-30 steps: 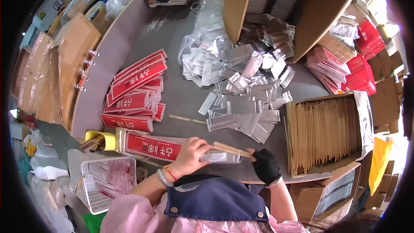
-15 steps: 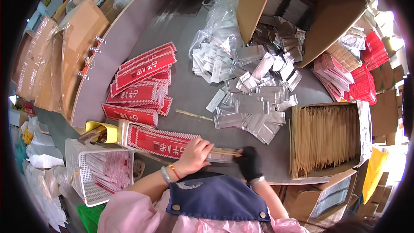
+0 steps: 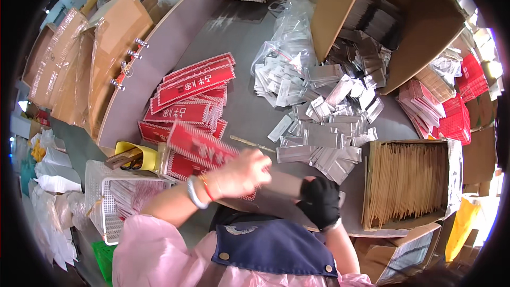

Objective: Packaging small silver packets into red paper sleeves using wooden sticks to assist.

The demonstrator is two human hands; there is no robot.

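Observation:
My left hand (image 3: 241, 174), blurred by motion, is closed on the right end of a red printed paper sleeve (image 3: 199, 143). That sleeve is tilted, its left end raised above another red sleeve (image 3: 183, 167) at the front edge of the table. My right hand (image 3: 320, 202), in a black glove, is closed round the right end of a flat greyish-brown strip (image 3: 287, 183). The strip points toward my left hand and is too smeared to name. Beyond my left hand lies a pile of red sleeves (image 3: 194, 86).
Several silver packets (image 3: 324, 137) spread over the table's middle, beside a large open carton (image 3: 425, 32). A box of thin wooden sticks (image 3: 406, 180) stands at right. At left are a yellow container (image 3: 146, 157) and a white basket (image 3: 111, 228); a grey partition (image 3: 159, 48) edges the table.
My left hand has lifted a red sleeve off the stack, raising its left end. My right hand has moved slightly right and nearer me. The whole view has shifted.

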